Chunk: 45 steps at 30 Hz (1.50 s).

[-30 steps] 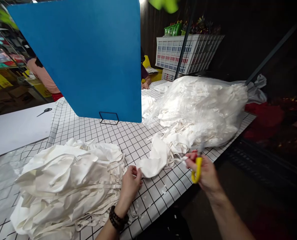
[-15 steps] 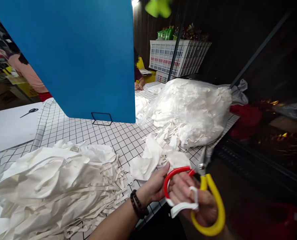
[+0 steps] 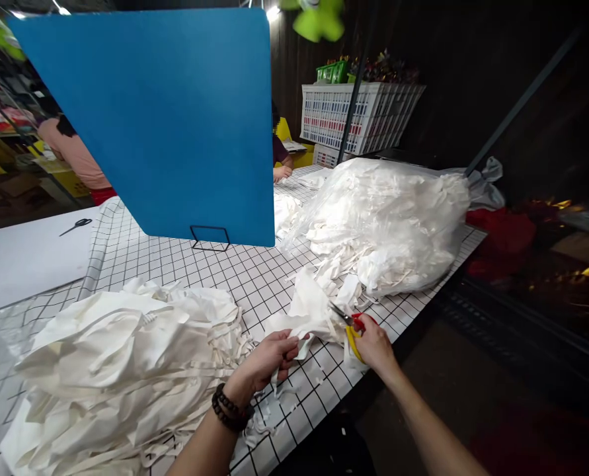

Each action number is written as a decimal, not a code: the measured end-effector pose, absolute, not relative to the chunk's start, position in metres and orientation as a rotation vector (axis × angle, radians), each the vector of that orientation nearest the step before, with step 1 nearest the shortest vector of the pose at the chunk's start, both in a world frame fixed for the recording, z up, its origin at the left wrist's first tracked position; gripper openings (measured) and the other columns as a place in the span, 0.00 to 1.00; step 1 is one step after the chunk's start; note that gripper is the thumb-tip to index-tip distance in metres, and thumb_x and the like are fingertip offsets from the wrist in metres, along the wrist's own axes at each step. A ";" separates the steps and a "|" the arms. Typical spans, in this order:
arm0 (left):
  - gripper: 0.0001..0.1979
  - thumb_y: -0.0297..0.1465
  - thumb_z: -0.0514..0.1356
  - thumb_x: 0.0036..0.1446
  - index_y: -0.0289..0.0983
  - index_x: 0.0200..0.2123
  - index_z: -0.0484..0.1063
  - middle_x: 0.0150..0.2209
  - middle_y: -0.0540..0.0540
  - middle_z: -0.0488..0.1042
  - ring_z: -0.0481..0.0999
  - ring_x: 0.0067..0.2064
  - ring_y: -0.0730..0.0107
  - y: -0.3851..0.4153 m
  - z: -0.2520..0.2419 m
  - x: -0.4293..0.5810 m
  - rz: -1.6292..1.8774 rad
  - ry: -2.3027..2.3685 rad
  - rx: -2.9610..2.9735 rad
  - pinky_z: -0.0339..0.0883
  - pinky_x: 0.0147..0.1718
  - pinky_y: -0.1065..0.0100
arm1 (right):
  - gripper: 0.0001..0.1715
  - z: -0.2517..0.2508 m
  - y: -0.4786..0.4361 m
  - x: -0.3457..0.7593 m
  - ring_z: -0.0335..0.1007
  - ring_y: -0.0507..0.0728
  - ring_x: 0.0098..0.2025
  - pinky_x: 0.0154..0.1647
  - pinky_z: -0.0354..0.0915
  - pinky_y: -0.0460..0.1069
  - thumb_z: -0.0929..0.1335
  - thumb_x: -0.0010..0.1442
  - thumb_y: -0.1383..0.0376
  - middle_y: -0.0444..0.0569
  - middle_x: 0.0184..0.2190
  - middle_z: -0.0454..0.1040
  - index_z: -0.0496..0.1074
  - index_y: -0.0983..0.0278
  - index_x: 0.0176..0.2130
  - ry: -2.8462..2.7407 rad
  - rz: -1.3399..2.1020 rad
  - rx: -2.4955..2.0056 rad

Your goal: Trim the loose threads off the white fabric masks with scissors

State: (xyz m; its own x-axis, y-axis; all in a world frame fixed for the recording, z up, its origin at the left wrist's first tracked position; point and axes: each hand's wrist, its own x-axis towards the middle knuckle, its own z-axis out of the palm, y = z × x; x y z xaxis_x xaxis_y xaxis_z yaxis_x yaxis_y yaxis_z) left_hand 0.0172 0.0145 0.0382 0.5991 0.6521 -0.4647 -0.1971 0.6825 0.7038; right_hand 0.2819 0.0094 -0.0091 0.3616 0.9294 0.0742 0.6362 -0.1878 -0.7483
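My right hand (image 3: 375, 344) grips scissors (image 3: 352, 330) with one red and one yellow handle. Their blades point up and left, over white fabric pieces (image 3: 310, 299) on the table. My left hand (image 3: 274, 354), with a dark bead bracelet at the wrist, pinches the near edge of one white piece. Beside my left forearm lies a big heap of white fabric pieces (image 3: 120, 363) with thin straps along its right side. Small white scraps (image 3: 259, 423) are scattered on the grid-patterned cloth near the front edge.
A tall blue board (image 3: 160, 132) in a black wire stand rises from the table (image 3: 244, 274). A clear bag (image 3: 388, 218) stuffed with white pieces sits at right. Black scissors (image 3: 76, 226) lie far left. White crates (image 3: 361, 116) stand behind. Two other people are beyond the board.
The scissors have moved from close in front of me, low right, down to the white pieces on the table. My left hand has shifted left and now pinches fabric.
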 end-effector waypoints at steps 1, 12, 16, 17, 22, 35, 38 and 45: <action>0.11 0.34 0.64 0.54 0.34 0.36 0.68 0.20 0.57 0.59 0.51 0.17 0.83 0.011 0.039 0.013 0.540 0.795 0.672 0.45 0.12 0.80 | 0.10 -0.005 0.019 0.284 0.69 0.59 0.28 0.31 0.63 0.51 0.71 0.45 0.61 0.47 0.24 0.73 0.71 0.61 0.31 -1.351 0.491 -1.911; 0.11 0.38 0.60 0.60 0.34 0.36 0.68 0.25 0.55 0.62 0.47 0.17 0.84 -0.040 0.079 -0.018 0.630 0.751 0.834 0.44 0.13 0.77 | 0.13 0.090 0.124 0.250 0.70 0.59 0.37 0.37 0.63 0.50 0.69 0.51 0.63 0.52 0.34 0.75 0.72 0.64 0.39 -1.561 0.451 -1.713; 0.16 0.42 0.55 0.63 0.35 0.33 0.70 0.19 0.58 0.52 0.47 0.18 0.80 -0.040 0.079 -0.021 0.567 0.931 1.022 0.45 0.15 0.76 | 0.16 0.076 0.095 0.223 0.70 0.55 0.31 0.31 0.65 0.48 0.73 0.47 0.63 0.47 0.32 0.75 0.74 0.64 0.37 -1.822 0.866 -1.582; 0.16 0.42 0.54 0.63 0.35 0.33 0.70 0.19 0.57 0.54 0.48 0.19 0.79 -0.040 0.078 -0.021 0.575 0.992 1.096 0.46 0.16 0.75 | 0.18 0.072 0.084 0.218 0.70 0.54 0.30 0.29 0.65 0.47 0.74 0.46 0.62 0.46 0.32 0.75 0.74 0.64 0.38 -1.909 1.095 -1.479; 0.17 0.38 0.55 0.63 0.40 0.52 0.69 0.35 0.48 0.74 0.66 0.30 0.73 -0.042 0.072 -0.018 0.720 1.194 1.332 0.60 0.31 0.72 | 0.17 0.059 0.050 0.197 0.70 0.54 0.32 0.31 0.65 0.46 0.74 0.47 0.65 0.45 0.32 0.74 0.71 0.64 0.38 -1.945 1.715 -1.096; 0.24 0.48 0.62 0.56 0.31 0.41 0.69 0.19 0.58 0.55 0.45 0.18 0.83 -0.043 0.075 0.003 0.970 0.673 0.262 0.41 0.13 0.80 | 0.10 0.094 0.052 0.156 0.67 0.54 0.36 0.38 0.66 0.48 0.71 0.54 0.66 0.45 0.35 0.71 0.65 0.60 0.36 -1.570 1.127 -0.833; 0.20 0.44 0.64 0.56 0.32 0.39 0.71 0.19 0.58 0.54 0.47 0.18 0.83 -0.045 0.076 0.000 1.013 0.585 0.206 0.46 0.14 0.79 | 0.08 0.092 0.050 0.155 0.66 0.54 0.36 0.38 0.66 0.48 0.70 0.55 0.67 0.45 0.35 0.70 0.66 0.60 0.36 -1.635 1.088 -0.888; 0.16 0.40 0.69 0.50 0.33 0.35 0.78 0.26 0.50 0.72 0.65 0.28 0.76 -0.043 0.061 0.005 1.128 0.938 0.557 0.61 0.31 0.73 | 0.10 0.059 0.042 0.180 0.65 0.52 0.33 0.37 0.64 0.47 0.71 0.53 0.67 0.43 0.32 0.69 0.67 0.62 0.36 -1.580 1.100 -1.090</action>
